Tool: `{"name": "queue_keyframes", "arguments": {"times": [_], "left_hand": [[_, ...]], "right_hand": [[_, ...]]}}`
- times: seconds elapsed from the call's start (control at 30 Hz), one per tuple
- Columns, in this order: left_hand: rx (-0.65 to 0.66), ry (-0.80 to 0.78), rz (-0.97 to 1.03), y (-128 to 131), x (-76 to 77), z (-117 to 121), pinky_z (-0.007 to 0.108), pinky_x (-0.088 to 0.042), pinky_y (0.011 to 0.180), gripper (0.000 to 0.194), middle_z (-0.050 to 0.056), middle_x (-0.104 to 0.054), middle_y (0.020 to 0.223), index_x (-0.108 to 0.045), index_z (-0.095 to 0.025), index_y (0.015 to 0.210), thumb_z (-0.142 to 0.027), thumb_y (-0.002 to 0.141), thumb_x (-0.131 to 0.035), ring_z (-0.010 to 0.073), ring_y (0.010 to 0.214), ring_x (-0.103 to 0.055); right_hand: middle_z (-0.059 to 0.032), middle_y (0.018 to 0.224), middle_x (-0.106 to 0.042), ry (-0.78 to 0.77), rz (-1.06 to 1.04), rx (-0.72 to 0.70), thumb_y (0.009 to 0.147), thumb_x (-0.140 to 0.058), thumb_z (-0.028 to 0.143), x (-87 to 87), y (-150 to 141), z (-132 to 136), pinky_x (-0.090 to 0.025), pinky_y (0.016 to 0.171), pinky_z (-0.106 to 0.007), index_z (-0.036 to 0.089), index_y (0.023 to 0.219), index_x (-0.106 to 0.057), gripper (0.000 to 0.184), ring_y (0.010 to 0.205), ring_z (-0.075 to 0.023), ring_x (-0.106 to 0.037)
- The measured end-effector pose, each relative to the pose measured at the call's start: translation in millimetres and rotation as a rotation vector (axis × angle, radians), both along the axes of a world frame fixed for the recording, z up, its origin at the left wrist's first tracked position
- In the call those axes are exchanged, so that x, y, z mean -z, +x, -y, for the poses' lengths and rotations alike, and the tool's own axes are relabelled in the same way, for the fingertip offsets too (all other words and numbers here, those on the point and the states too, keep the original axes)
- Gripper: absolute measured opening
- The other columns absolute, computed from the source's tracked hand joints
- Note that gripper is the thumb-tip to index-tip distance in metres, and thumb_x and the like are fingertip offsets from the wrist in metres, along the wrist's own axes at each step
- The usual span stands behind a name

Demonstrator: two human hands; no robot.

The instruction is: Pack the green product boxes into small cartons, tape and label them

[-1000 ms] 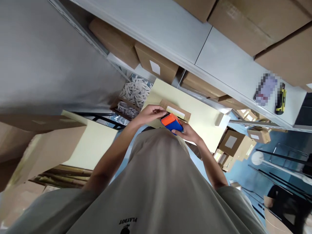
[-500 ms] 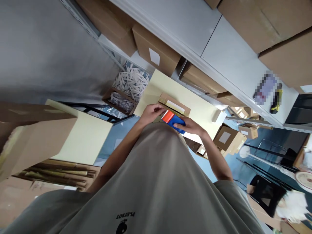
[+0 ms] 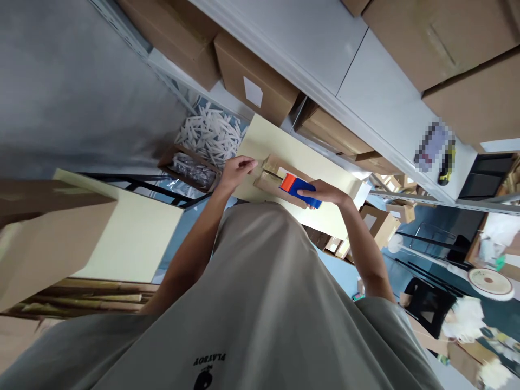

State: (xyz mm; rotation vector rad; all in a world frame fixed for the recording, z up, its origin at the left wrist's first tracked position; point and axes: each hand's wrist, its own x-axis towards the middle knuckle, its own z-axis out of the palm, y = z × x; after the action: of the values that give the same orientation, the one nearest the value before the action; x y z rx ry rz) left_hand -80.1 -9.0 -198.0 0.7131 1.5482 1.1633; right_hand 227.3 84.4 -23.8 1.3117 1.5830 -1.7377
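My right hand grips a blue and orange tape dispenser, its orange end pointing left, above a small long cardboard box on the pale yellow tabletop. The dispenser hides part of the box and a white label on it. To the left of the box, my left hand is raised with its thumb and fingertips pressed together. Whether anything thin is pinched there I cannot make out. The left fingertips are apart from the dispenser.
Behind the tabletop, cardboard boxes stand under a white shelf. A heap of white strips and an open box of clear plastic items lie on the left. A small white box sits at the table's right end.
My hands have moved apart: the left went left and up, away from the dispenser. The right carried the dispenser slightly right. More of the cardboard box now shows.
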Motion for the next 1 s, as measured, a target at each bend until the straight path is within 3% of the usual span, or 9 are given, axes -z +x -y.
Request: {"name": "queue_keyframes", "arguments": {"times": [0.17,0.4,0.5,0.57,0.67,0.73,0.8,0.87,1.0], "left_hand": [[-0.009,-0.037,-0.001,-4,21.6,-2,0.027,-0.051,0.066,0.032,0.002,-0.070,0.068,-0.076,-0.017,0.083,-0.048,0.079,-0.084,0.0160,0.065,-0.063],[0.016,-0.076,0.038,11,44.6,-4,0.029,-0.056,0.072,0.046,0.003,-0.072,0.074,-0.073,-0.019,0.086,-0.063,0.077,-0.085,0.0180,0.073,-0.066],[0.075,-0.105,0.018,22,53.9,-1,0.030,-0.060,0.075,0.058,0.008,-0.077,0.088,-0.074,-0.018,0.096,-0.074,0.082,-0.077,0.0191,0.080,-0.070],[0.127,-0.123,-0.074,25,56.5,1,0.033,-0.062,0.080,0.068,0.013,-0.079,0.104,-0.075,-0.016,0.114,-0.078,0.087,-0.072,0.0209,0.088,-0.074],[0.137,-0.105,-0.279,24,48.4,1,0.045,-0.063,0.100,0.087,0.025,-0.071,0.142,-0.063,-0.014,0.153,-0.079,0.095,-0.068,0.0296,0.114,-0.077],[0.174,-0.002,-0.395,26,35.3,-2,0.053,-0.052,0.122,0.088,0.028,-0.056,0.165,-0.053,-0.016,0.167,-0.077,0.103,-0.059,0.0367,0.145,-0.065],[0.286,0.142,-0.468,32,20.9,-8,0.056,-0.033,0.138,0.081,0.024,-0.041,0.181,-0.053,-0.019,0.170,-0.073,0.111,-0.045,0.0373,0.169,-0.040],[0.412,0.227,-0.501,42,10.7,-14,0.057,-0.019,0.144,0.077,0.018,-0.034,0.187,-0.060,-0.020,0.166,-0.071,0.114,-0.034,0.0358,0.177,-0.023],[0.502,0.214,-0.537,54,10.2,-20,0.059,-0.014,0.145,0.082,0.015,-0.033,0.188,-0.067,-0.019,0.161,-0.070,0.115,-0.022,0.0367,0.179,-0.016]], "right_hand": [[-0.0101,0.077,-0.082,-0.006,0.051,0.001,0.087,-0.085,0.085,22.4,-13,-2,-0.062,0.058,-0.028,0.016,0.090,-0.073,0.070,0.064,-0.0201,-0.077],[-0.0079,0.069,-0.076,0.114,0.148,-0.086,0.089,-0.080,0.087,25.6,-27,5,-0.057,0.065,-0.028,0.019,0.073,-0.065,0.072,0.063,-0.0191,-0.074],[-0.0078,0.071,-0.076,0.154,0.155,-0.104,0.087,-0.082,0.087,26.9,-28,6,-0.056,0.066,-0.029,0.019,0.072,-0.064,0.071,0.066,-0.0197,-0.073],[-0.0080,0.073,-0.076,0.143,0.151,-0.109,0.088,-0.081,0.086,27.7,-28,7,-0.055,0.066,-0.030,0.020,0.073,-0.065,0.070,0.067,-0.0198,-0.073],[-0.0078,0.074,-0.076,0.149,0.158,-0.127,0.090,-0.079,0.086,27.8,-27,9,-0.054,0.065,-0.029,0.020,0.072,-0.064,0.070,0.067,-0.0196,-0.072],[-0.0079,0.074,-0.077,0.157,0.153,-0.135,0.091,-0.077,0.086,27.5,-27,9,-0.054,0.064,-0.029,0.020,0.071,-0.064,0.071,0.068,-0.0194,-0.072],[-0.0083,0.072,-0.076,0.139,0.130,-0.135,0.090,-0.076,0.088,27.4,-26,8,-0.055,0.064,-0.028,0.020,0.069,-0.064,0.073,0.067,-0.0191,-0.072],[-0.0085,0.071,-0.077,0.090,0.094,-0.122,0.087,-0.077,0.091,27.8,-24,6,-0.056,0.065,-0.028,0.020,0.070,-0.065,0.074,0.065,-0.0190,-0.072],[-0.0092,0.072,-0.077,0.007,0.030,-0.096,0.082,-0.080,0.093,30.5,-21,1,-0.061,0.071,-0.031,0.020,0.072,-0.066,0.075,0.067,-0.0206,-0.073]]}}
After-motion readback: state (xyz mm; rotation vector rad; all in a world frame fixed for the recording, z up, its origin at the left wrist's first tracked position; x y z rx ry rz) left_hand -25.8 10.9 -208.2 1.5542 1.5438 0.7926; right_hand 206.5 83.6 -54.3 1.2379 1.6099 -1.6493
